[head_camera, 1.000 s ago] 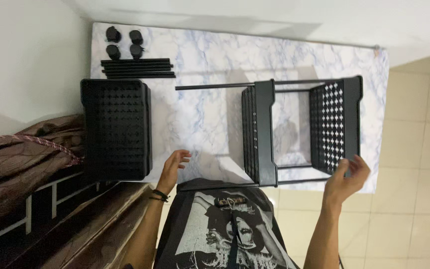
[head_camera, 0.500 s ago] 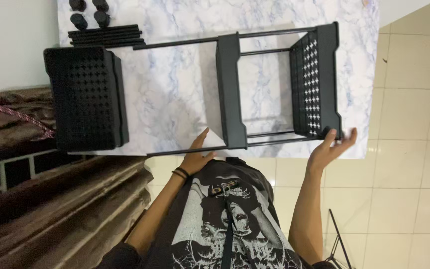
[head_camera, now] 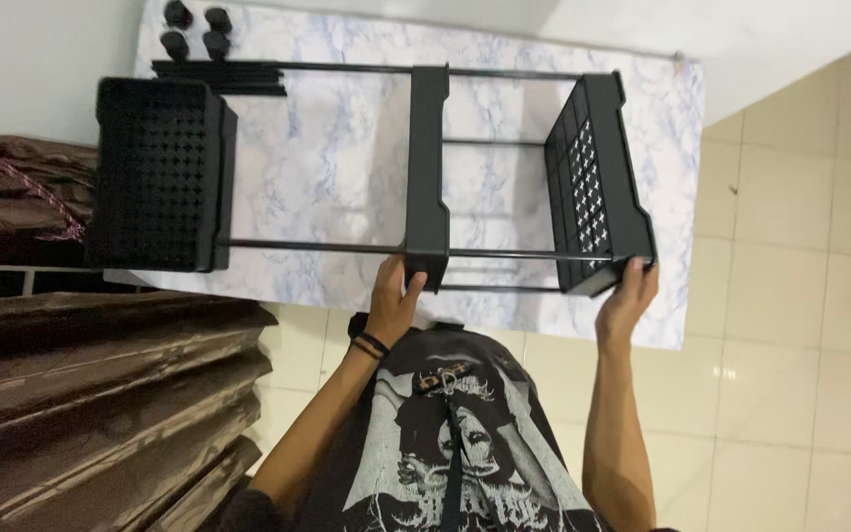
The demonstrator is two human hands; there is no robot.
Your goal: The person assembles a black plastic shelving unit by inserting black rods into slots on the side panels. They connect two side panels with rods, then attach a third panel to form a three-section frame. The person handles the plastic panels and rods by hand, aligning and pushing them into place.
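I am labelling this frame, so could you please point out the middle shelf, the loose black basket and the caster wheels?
middle shelf (head_camera: pixel 427 167), head view, its side wall.
loose black basket (head_camera: pixel 162 177), head view, perforated bottom.
caster wheels (head_camera: pixel 217 43), head view, one wheel.

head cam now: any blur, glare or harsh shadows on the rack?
Head view: sharp, no motion blur on the left hand, right hand or black rack. Soft, even light; the rack rods cast faint shadows on the marble-patterned tabletop. Mild sheen on the floor tiles, no blown glare. The perforated shelf is dark, its hole pattern still readable.
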